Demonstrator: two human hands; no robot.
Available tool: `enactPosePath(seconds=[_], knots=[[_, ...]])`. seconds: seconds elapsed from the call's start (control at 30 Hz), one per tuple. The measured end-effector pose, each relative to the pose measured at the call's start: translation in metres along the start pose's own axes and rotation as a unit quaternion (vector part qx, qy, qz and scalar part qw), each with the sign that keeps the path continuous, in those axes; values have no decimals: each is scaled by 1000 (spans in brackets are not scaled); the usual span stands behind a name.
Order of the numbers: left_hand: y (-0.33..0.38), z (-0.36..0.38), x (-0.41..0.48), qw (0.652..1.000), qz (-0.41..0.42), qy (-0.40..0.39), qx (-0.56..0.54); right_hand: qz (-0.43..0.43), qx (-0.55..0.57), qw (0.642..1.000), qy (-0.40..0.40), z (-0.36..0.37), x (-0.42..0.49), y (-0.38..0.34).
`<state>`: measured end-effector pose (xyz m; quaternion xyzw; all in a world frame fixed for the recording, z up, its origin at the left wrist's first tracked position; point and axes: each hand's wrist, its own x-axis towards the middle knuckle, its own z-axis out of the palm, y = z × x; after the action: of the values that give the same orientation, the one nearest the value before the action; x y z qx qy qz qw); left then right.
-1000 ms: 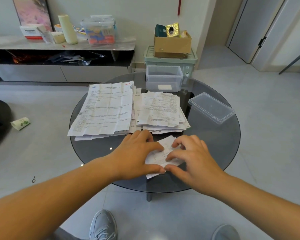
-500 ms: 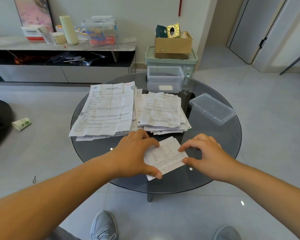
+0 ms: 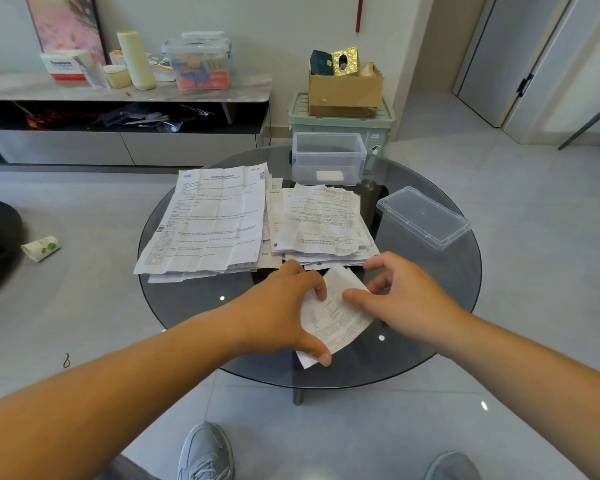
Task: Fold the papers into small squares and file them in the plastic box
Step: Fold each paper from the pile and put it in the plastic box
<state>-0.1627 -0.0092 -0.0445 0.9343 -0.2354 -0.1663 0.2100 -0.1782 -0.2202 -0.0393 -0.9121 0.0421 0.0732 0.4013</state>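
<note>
The folded paper (image 3: 333,311) lies on the glass table (image 3: 194,299), at the near edge of it, tilted so one corner points away from me. My left hand (image 3: 278,317) grips its left side: my thumb presses the near corner down and my fingers curl over the far left edge. My right hand (image 3: 400,296) is loose and open, fingers spread, with only the thumb tip touching the right part of the paper; it grasps nothing. Just beyond the paper sit the unfolded papers (image 3: 321,223) in a messy stack, and to the left of that a bigger sheet (image 3: 212,220) tops another pile. Past the stack, at the far side of the table, stands the clear plastic box (image 3: 328,157) with a small white square inside. Its lid (image 3: 423,216) rests to the right of the stack, near the table's right edge
</note>
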Motion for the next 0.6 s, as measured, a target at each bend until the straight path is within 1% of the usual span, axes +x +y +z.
enactPosePath(seconds=[0.07,0.1,0.13,0.17,0.23,0.3,0.43,0.53,0.6], knots=[[2,0,0,1000,6,0,-1,13,17,1000,-7,1,3,0],[2,0,-1,1000,7,2,-5,10,42,999,-8,1,4,-1],[4,0,-1,1000,1,8,-26,5,73,997,-12,1,5,-1],[6,-2,-2,997,-13,20,-69,-2,103,995,-16,0,5,-1],[12,-8,-1,979,-48,59,-187,-20,135,990,-21,-4,4,-3],[16,-16,1,957,-73,69,-274,-41,146,988,-39,-8,2,-6],[20,-23,2,931,-105,27,-349,-65,153,984,-65,-12,-1,-12],[20,-18,2,910,-121,37,-396,-71,153,983,-73,-11,-2,-12],[20,-16,3,902,-125,49,-411,-71,155,982,-79,-10,-2,-12]])
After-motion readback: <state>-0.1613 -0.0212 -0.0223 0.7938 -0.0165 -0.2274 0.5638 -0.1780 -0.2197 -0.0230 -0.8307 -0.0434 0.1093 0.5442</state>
